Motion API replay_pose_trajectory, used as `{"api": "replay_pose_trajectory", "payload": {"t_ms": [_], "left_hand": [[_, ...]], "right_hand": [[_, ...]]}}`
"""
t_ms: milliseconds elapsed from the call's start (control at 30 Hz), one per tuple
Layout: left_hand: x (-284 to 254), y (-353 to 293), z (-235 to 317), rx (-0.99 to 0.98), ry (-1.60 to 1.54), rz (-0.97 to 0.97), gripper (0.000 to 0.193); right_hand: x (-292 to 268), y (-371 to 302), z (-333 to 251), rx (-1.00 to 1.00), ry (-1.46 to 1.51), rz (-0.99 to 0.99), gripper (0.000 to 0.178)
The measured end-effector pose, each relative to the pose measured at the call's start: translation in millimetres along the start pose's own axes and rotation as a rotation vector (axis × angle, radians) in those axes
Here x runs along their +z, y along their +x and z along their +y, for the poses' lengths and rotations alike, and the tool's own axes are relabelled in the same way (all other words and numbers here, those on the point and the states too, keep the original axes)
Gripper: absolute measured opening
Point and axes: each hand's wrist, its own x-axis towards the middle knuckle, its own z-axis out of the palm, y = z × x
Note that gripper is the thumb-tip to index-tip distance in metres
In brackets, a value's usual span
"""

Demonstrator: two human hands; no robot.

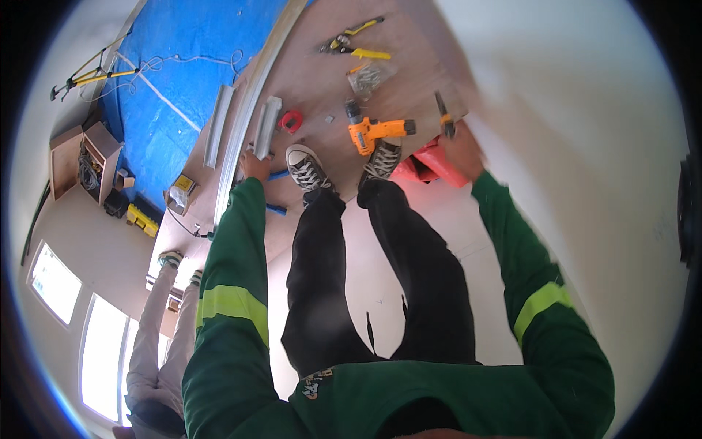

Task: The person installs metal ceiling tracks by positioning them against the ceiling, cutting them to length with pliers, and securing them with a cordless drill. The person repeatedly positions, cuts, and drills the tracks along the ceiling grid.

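My left hand (254, 167) is closed at the near end of a short silver metal channel (268, 126), beside a long curved metal track (247, 106). My right hand (462, 154), slightly blurred, is raised on the right, gripping a dark tool with orange on it (444, 115); its exact kind is unclear. Between the hands, an orange cordless drill (376, 133) lies by my right shoe. A red tape roll (291, 121) sits near the channel. Farther off are a clear bag of small metal fasteners (369, 77) and yellow-handled snips (358, 40).
Another metal channel (219, 126) lies left of the track, near a blue sheet (172, 73) with a cable on it. A red bag (439, 162) is by my right foot. Another person's legs (157, 329) show lower left. An open wooden box (101, 157) and yellow case (142, 219) stand left.
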Motion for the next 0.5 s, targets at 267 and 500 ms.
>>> {"api": "replay_pose_trajectory", "payload": {"t_ms": [267,500], "left_hand": [[-54.4,-143.5,44.1,0.332,-0.020,-0.342,0.070],[-371.3,-244.8,193.7,0.574,-0.769,-0.205,0.067]], "right_hand": [[-111.3,-227.1,-204.7,0.671,0.676,-0.132,0.019],[-253.3,-302.7,-462.3,0.169,0.654,-0.160,0.035]]}}
